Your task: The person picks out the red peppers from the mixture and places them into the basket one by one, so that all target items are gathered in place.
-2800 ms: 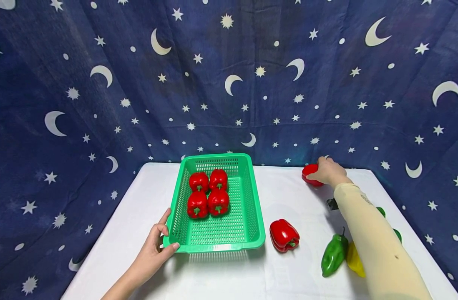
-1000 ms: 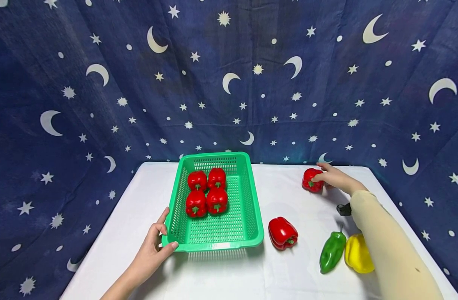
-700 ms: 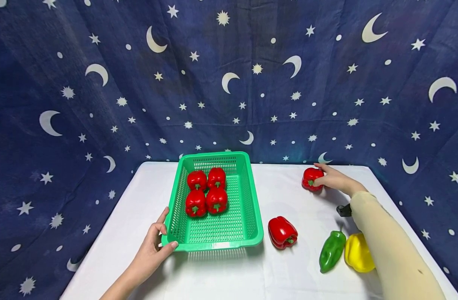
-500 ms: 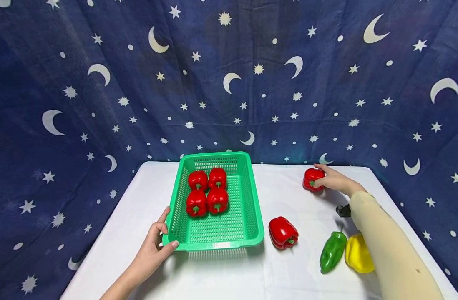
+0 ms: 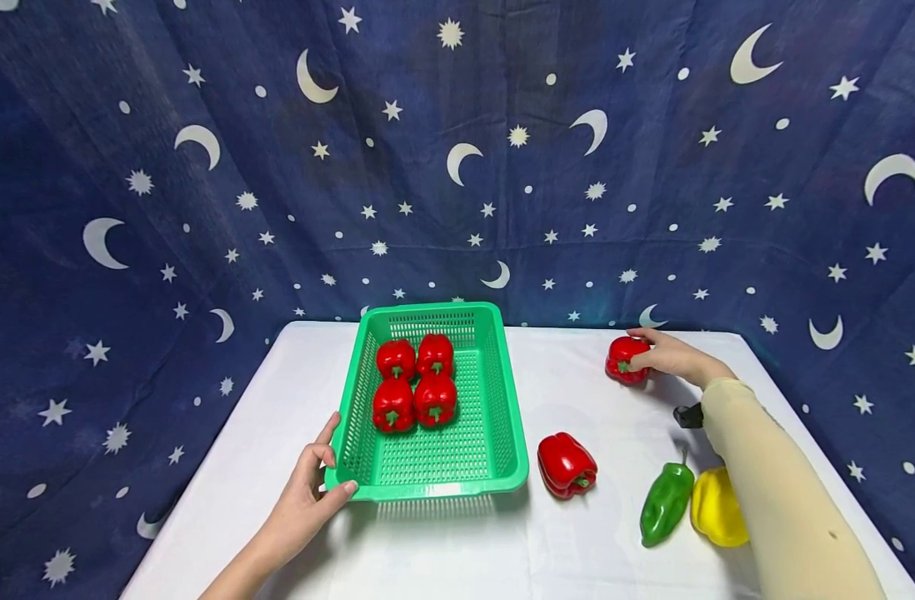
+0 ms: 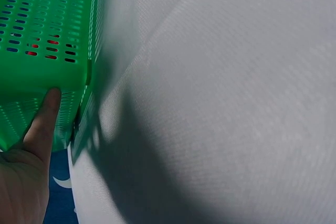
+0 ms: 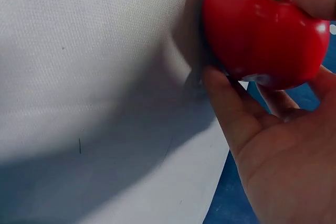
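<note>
At the back right of the table, my right hand point(image 5: 675, 358) holds a red bell pepper point(image 7: 262, 30). In the right wrist view the thumb lies by its green stem and the other fingers are curved round its side and underside. The pepper's stem faces me. On the left, my left hand point(image 5: 305, 492) grips the near left corner of a green perforated basket point(image 5: 506, 400), its thumb on the front rim and fingers along the left side. In the left wrist view one finger point(image 6: 46, 121) touches the basket wall. Several red bell peppers point(image 5: 415, 382) are grouped in the basket's left part.
Another red bell pepper point(image 5: 567, 466) lies right of the basket. A green pepper point(image 5: 667, 505) and a yellow bell pepper point(image 5: 717, 507) lie near the right forearm, which partly covers the yellow one. A blue curtain point(image 5: 457, 167) with moons and stars hangs behind the white table.
Since the earliest frame, the pepper at the right hand has turned so its stem faces me, and the right hand has shifted to its right side. The left hand and basket stay put.
</note>
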A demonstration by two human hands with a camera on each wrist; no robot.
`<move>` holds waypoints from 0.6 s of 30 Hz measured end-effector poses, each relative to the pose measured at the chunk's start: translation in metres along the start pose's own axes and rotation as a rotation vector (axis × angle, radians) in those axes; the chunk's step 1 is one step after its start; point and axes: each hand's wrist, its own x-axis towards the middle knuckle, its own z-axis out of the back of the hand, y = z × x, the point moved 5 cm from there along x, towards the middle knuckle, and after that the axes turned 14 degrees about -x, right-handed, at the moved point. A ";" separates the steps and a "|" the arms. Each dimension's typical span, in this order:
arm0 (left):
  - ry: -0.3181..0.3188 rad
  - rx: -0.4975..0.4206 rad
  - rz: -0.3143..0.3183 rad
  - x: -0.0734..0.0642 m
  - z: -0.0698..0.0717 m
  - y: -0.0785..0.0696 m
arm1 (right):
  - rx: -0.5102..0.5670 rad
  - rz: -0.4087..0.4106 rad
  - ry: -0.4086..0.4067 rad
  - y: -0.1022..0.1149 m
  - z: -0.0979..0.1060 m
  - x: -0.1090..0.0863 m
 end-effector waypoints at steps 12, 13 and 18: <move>0.000 -0.021 0.002 0.001 -0.001 0.001 | 0.025 -0.010 0.017 -0.002 -0.002 -0.001; 0.000 -0.019 0.000 0.001 0.000 0.001 | 0.028 -0.006 0.021 -0.001 -0.002 -0.001; -0.003 -0.021 -0.002 0.001 0.001 0.002 | 0.041 0.010 0.030 -0.001 -0.003 0.000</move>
